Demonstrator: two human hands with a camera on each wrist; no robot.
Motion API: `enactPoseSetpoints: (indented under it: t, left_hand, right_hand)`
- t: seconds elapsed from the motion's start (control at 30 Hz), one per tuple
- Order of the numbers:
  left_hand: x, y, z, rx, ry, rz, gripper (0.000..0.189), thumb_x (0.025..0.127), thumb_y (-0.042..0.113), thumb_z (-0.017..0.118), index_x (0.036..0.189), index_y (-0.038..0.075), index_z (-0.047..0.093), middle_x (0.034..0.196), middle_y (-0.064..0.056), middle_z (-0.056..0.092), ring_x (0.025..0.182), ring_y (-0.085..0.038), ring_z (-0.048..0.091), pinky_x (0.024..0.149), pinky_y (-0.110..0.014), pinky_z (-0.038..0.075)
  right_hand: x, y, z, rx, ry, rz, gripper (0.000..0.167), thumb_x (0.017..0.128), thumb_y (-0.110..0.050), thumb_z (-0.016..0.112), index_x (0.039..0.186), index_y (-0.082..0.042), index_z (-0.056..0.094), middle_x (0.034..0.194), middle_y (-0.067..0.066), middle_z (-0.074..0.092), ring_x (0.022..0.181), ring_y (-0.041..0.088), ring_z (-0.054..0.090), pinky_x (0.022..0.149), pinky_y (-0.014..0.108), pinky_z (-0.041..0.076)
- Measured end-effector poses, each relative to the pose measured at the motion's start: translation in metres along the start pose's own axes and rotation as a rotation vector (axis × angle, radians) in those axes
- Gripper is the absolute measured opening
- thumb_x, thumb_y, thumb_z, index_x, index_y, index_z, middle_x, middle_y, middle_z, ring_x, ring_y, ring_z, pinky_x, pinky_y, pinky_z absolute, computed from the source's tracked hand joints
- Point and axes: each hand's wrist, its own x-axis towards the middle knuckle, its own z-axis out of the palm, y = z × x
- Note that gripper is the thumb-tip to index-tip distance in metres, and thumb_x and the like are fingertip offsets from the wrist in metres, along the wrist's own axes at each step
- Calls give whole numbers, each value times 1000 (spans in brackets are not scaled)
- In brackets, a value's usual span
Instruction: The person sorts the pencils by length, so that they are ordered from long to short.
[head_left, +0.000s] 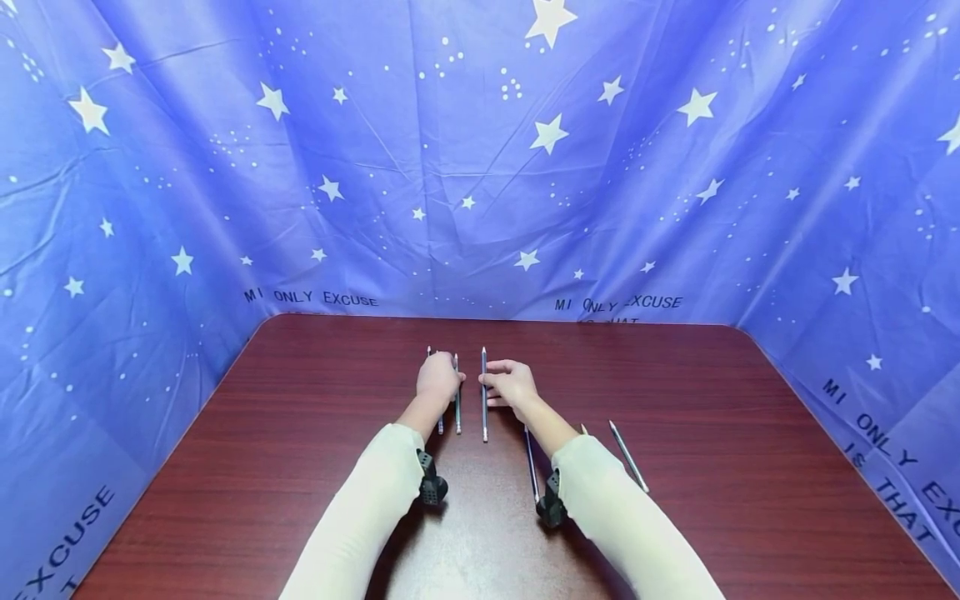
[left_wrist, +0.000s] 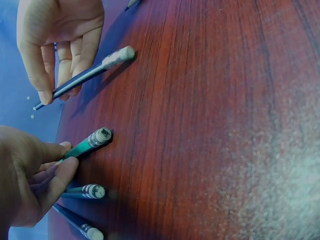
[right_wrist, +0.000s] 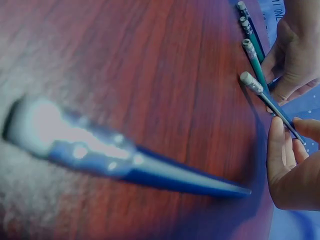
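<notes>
My left hand pinches a green pencil between thumb and finger, its white eraser end facing me. Just left of it lie a teal pencil and a dark blue pencil, partly hidden under that hand. My right hand grips a blue-and-white striped pencil by thumb and fingertips, tip pointing away from me. In the right wrist view, the eraser end of this striped pencil casts a shadow on the table, a short gap from the green one.
Another blue pencil lies beside my right forearm, large and blurred in the right wrist view. Farther right rests a dark green pencil, and one pencil tip shows past my sleeve. The reddish-brown table meets a starry blue curtain.
</notes>
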Motion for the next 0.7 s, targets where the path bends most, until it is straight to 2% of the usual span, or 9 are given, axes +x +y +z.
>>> enactPoseSetpoints:
  t: [0.3,0.53,0.7]
  left_hand:
    - [3,-1,3,9,13,10,27,84,17,69,65,11,52,57,-2,58,45,-14,55,48,-25,45]
    - [4,-1,2,12,9,-13,26,83,16,70,63,10,54,60,-4,61,52,-18,58,53,-27,49]
    - [2,1,0,12,3,-26,24,83,15,70,65,8,55,64,-4,62,57,-19,60,56,-29,50]
  right_hand:
    - [9,-3,4,13,29,-13,33,83,-4,66,115,-2,61,90,15,69,53,10,55,49,22,54]
    - [12,-3,10,22,21,-12,33,83,-2,65,115,0,61,76,8,64,51,10,55,47,23,54]
    - [13,-2,14,11,20,-12,31,83,-1,66,114,3,62,77,10,66,49,9,54,44,21,52]
